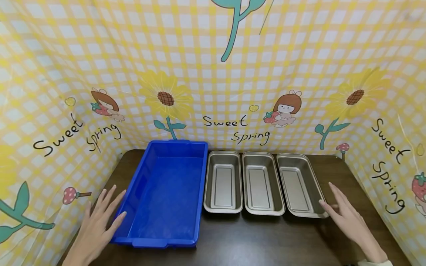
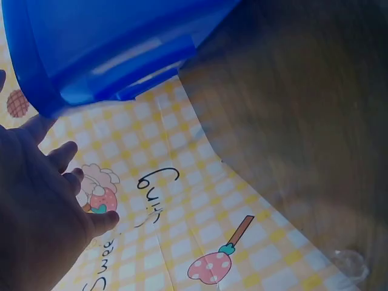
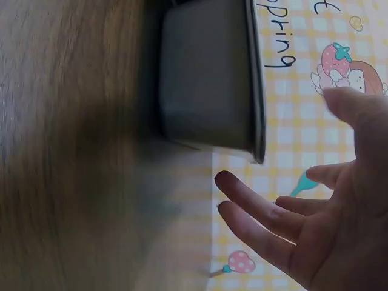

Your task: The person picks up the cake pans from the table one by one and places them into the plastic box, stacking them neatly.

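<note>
A blue plastic bin (image 1: 169,199) sits on the left part of the dark table. Beside its left wall is my left hand (image 1: 96,225), fingers spread and holding nothing; whether it touches the rim I cannot tell. To the right of the bin, three metal loaf pans stand in a row: a left pan (image 1: 223,184), a middle pan (image 1: 261,186) and a right pan (image 1: 296,184). My right hand (image 1: 349,220) hovers by the right pan's near right corner, fingers extended. In the right wrist view, a gap shows between this hand (image 3: 321,224) and the pan (image 3: 209,79).
A brown wooden table (image 1: 239,240) carries the bin and pans. Behind it and along both sides hangs a yellow checked cloth (image 1: 213,88) with printed flowers and lettering. The bin and the pans stand close to the back cloth.
</note>
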`<action>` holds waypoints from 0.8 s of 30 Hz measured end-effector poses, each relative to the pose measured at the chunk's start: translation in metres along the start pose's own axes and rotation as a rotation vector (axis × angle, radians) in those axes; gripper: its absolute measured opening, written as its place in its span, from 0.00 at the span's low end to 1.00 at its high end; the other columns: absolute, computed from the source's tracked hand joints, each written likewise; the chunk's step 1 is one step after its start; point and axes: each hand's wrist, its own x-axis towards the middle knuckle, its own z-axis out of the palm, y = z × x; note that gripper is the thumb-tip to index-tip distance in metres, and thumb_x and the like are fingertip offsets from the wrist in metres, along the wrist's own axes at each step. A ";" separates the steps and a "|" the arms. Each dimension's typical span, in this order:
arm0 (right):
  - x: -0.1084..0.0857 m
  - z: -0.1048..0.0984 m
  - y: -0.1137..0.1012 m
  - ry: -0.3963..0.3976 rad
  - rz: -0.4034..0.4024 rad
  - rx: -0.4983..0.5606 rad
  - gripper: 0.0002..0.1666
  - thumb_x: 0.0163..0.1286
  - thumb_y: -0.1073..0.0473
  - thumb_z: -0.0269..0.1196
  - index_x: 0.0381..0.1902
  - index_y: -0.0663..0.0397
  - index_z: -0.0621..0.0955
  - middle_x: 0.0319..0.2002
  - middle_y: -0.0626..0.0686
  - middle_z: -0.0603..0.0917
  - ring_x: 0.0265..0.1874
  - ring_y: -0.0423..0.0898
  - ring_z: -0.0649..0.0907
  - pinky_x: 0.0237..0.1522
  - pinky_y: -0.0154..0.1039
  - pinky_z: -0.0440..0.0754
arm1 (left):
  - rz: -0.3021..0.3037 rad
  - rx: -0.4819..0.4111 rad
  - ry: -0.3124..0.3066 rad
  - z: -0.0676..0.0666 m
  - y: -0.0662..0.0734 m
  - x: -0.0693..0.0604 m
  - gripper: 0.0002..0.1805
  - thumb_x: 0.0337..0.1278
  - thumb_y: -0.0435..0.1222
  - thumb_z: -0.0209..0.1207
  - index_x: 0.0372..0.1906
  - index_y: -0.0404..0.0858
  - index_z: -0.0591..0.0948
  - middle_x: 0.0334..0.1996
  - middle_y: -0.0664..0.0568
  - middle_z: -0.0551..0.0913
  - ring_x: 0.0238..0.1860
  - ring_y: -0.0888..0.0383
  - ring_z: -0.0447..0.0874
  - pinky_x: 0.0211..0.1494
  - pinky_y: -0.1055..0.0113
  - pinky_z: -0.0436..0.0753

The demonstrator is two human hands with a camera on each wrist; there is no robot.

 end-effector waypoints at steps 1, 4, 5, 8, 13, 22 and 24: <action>0.001 0.002 0.000 0.004 -0.005 0.005 0.48 0.86 0.44 0.52 0.88 0.49 0.41 0.81 0.75 0.50 0.57 0.73 0.82 0.41 0.79 0.76 | 0.000 -0.001 -0.002 0.001 0.001 -0.001 0.37 0.78 0.41 0.58 0.85 0.50 0.60 0.86 0.44 0.48 0.86 0.40 0.34 0.75 0.26 0.24; 0.003 0.008 0.000 0.005 -0.005 0.012 0.49 0.85 0.44 0.54 0.87 0.57 0.44 0.79 0.78 0.53 0.54 0.72 0.83 0.41 0.75 0.80 | -0.001 0.000 -0.009 0.006 0.005 -0.005 0.37 0.77 0.41 0.59 0.85 0.49 0.61 0.87 0.46 0.48 0.86 0.42 0.35 0.76 0.27 0.26; 0.003 0.010 0.000 0.004 0.000 0.012 0.49 0.85 0.44 0.54 0.86 0.60 0.45 0.78 0.79 0.53 0.54 0.72 0.84 0.42 0.73 0.80 | -0.001 -0.001 -0.011 0.007 0.005 -0.006 0.37 0.77 0.41 0.59 0.85 0.49 0.61 0.87 0.46 0.48 0.86 0.42 0.35 0.76 0.27 0.27; 0.004 0.014 0.000 -0.002 0.019 0.012 0.49 0.85 0.44 0.55 0.84 0.67 0.48 0.76 0.81 0.54 0.53 0.73 0.83 0.45 0.74 0.79 | -0.002 -0.003 -0.012 0.012 0.008 -0.011 0.37 0.76 0.41 0.60 0.85 0.48 0.62 0.87 0.47 0.48 0.86 0.43 0.35 0.78 0.28 0.29; 0.003 0.016 0.001 -0.013 0.053 0.036 0.46 0.85 0.45 0.54 0.81 0.75 0.53 0.74 0.83 0.57 0.59 0.79 0.77 0.53 0.76 0.75 | -0.015 -0.008 -0.025 0.019 0.011 -0.018 0.38 0.76 0.42 0.60 0.85 0.47 0.62 0.87 0.49 0.47 0.86 0.40 0.37 0.78 0.29 0.29; 0.001 0.028 0.000 0.012 0.103 0.341 0.36 0.84 0.67 0.53 0.79 0.79 0.53 0.55 0.84 0.77 0.22 0.45 0.90 0.31 0.36 0.88 | -0.044 -0.017 -0.023 0.025 0.012 -0.022 0.38 0.76 0.42 0.61 0.84 0.46 0.62 0.87 0.49 0.47 0.85 0.40 0.38 0.79 0.31 0.29; 0.002 0.030 -0.001 0.031 0.093 0.404 0.34 0.82 0.72 0.50 0.78 0.82 0.53 0.50 0.86 0.79 0.23 0.45 0.90 0.31 0.37 0.89 | -0.047 -0.012 -0.018 0.026 0.012 -0.023 0.38 0.76 0.42 0.61 0.84 0.46 0.62 0.87 0.48 0.48 0.85 0.38 0.40 0.79 0.31 0.30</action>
